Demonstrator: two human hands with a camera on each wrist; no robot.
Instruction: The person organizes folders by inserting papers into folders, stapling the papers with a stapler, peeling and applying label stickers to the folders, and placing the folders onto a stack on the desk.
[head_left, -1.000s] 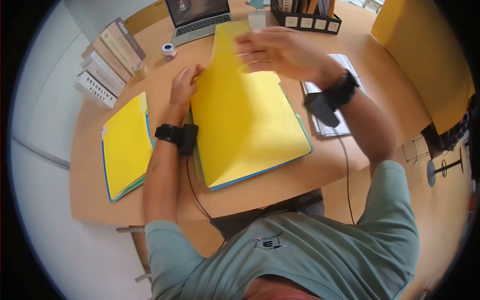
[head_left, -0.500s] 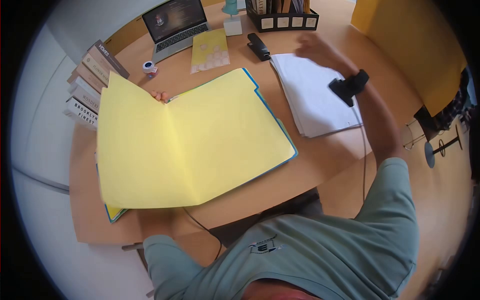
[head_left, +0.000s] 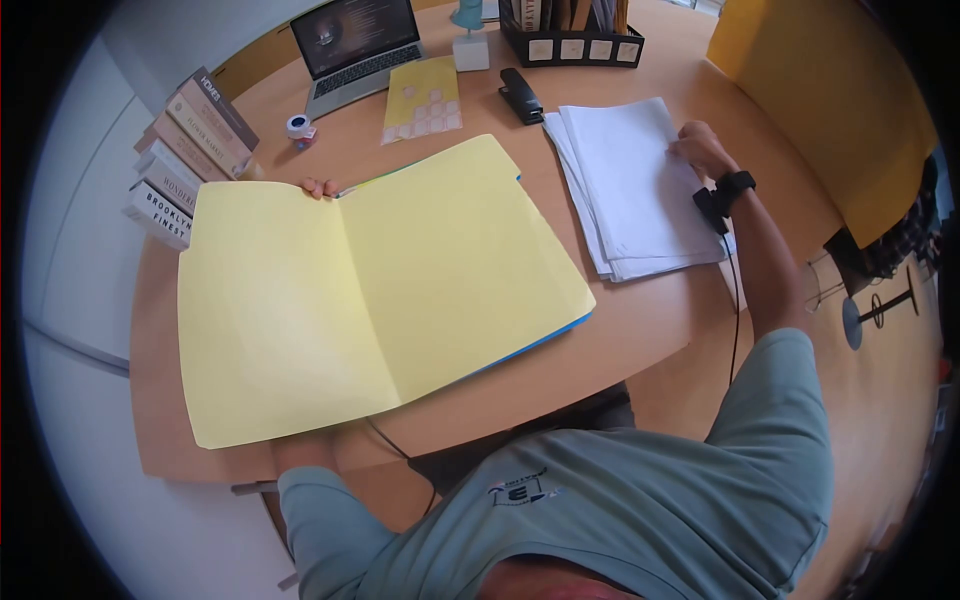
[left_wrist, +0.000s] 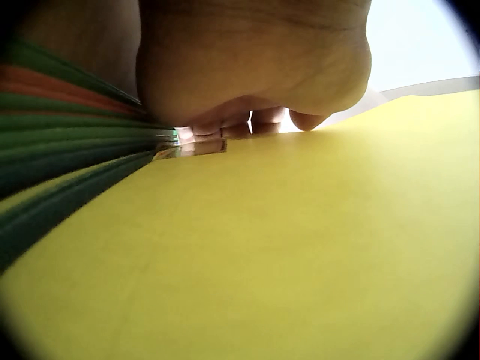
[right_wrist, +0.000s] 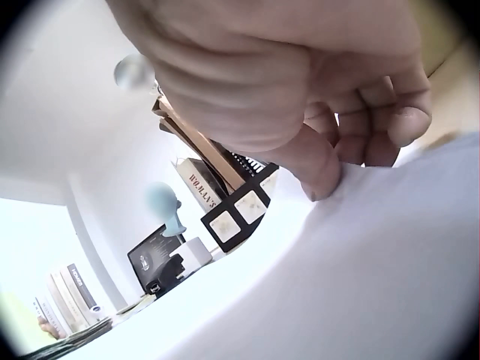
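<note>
Fingertips (right_wrist: 322, 180) of the right hand (head_left: 700, 150) are curled down onto the top sheet of the white stack of loose paper (head_left: 630, 190), thumb pressing at its far right edge, so it looks like a pinch on that sheet. Over on the other side, the left hand (head_left: 320, 187) has its fingers hooked over the far edge of the open yellow card folder (head_left: 380, 290), right at the fold; the left wrist view shows them curled around the flap with green and orange folder edges (left_wrist: 67, 142) stacked underneath.

Paper stack sits just right of the folder, long axis running away from the person, slightly fanned. So the sheets lie under the right hand, and the folder's open right leaf is straight to its left, nearly touching the stack. Right hand is clearly the nearer one.

Room-wise: a black stapler (head_left: 520, 95) sits just beyond the gap between them, plus a yellow sheet of sticky tabs (head_left: 422, 98), and the round wooden desk (head_left: 640, 320) edge curves in close below the stack.
</note>
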